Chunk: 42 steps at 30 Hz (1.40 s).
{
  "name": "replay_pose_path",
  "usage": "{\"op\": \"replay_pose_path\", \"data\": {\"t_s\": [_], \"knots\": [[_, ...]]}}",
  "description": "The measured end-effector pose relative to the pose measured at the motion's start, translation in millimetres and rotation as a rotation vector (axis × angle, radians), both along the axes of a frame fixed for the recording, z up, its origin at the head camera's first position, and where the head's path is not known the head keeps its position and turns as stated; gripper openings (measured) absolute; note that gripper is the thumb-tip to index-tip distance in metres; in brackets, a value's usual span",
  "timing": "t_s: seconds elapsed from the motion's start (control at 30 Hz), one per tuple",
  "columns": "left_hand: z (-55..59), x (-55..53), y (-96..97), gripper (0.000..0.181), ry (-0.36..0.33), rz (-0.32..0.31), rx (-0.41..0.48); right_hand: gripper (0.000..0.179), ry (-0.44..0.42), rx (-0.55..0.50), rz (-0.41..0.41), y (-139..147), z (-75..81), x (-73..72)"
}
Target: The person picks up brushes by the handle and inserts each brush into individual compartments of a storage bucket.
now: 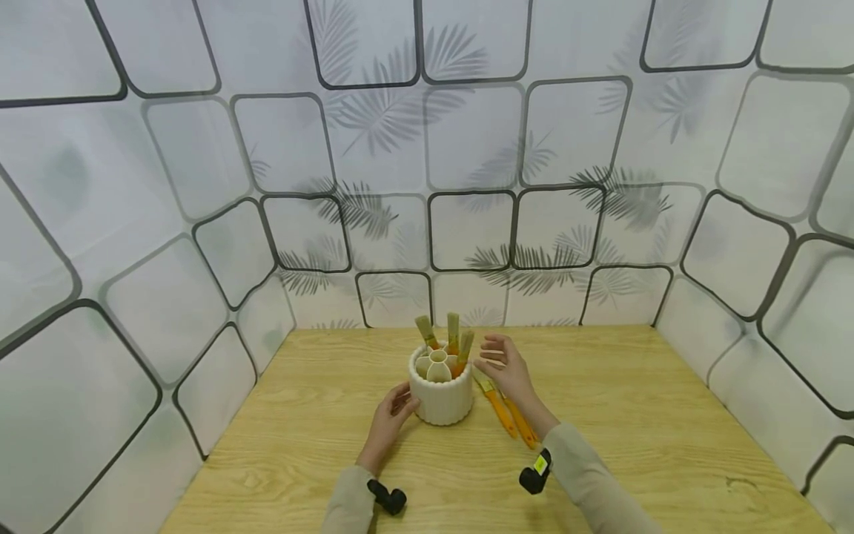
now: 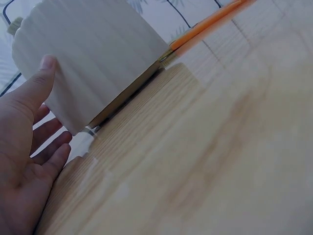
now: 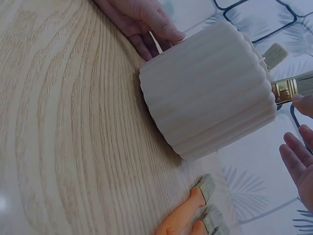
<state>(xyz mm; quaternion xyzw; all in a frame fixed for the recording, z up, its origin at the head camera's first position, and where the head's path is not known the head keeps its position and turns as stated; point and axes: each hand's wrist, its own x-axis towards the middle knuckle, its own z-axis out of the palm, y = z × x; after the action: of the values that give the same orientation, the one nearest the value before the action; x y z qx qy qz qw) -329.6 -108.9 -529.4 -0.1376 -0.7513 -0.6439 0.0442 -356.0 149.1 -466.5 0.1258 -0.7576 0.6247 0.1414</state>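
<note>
A white ribbed round holder (image 1: 442, 400) with divided compartments stands upright on the wooden table. Three paintbrushes (image 1: 454, 330) stand in it, bristles up, orange handles down inside. My left hand (image 1: 390, 419) is at the holder's left side; in the left wrist view its thumb (image 2: 45, 78) lies along the ribbed wall and the relaxed fingers sit by the base. My right hand (image 1: 508, 368) is just right of the rim, fingers spread and slightly bent. In the right wrist view its thumb overlaps the edge of one brush's metal ferrule (image 3: 284, 91).
Two more paintbrushes with orange handles (image 1: 502, 415) lie on the table (image 1: 300, 445) right of the holder, under my right forearm. Patterned white sheeting (image 1: 467, 148) rises behind the table and along both sides.
</note>
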Motion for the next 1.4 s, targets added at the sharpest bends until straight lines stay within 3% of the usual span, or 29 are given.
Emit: {"op": "replay_pose_path", "data": {"t_s": [0.2, 0.43, 0.57, 0.83, 1.17, 1.4], "knots": [[-0.4, 0.7, 0.4, 0.046, -0.006, 0.010, 0.016, 0.049, 0.010, -0.007, 0.005, 6, -3.1, 1.3], [-0.7, 0.2, 0.0, 0.044, -0.016, 0.011, 0.033, 0.048, -0.020, -0.006, 0.012, 11, 3.8, 10.7], [-0.7, -0.5, -0.2, 0.043, -0.015, 0.012, 0.038, 0.049, -0.010, 0.017, -0.026, 15, -9.0, 2.6], [-1.6, -0.7, -0.1, 0.042, -0.018, 0.021, 0.027, 0.047, -0.019, 0.038, -0.057, 18, -14.1, 3.2], [-0.8, 0.7, 0.7, 0.041, -0.033, 0.029, 0.028, 0.041, -0.025, 0.037, -0.050, 18, 2.8, 26.3], [0.0, 1.3, 0.9, 0.038, -0.037, 0.048, 0.015, 0.042, -0.031, 0.058, -0.074, 26, -20.4, 12.4]]}}
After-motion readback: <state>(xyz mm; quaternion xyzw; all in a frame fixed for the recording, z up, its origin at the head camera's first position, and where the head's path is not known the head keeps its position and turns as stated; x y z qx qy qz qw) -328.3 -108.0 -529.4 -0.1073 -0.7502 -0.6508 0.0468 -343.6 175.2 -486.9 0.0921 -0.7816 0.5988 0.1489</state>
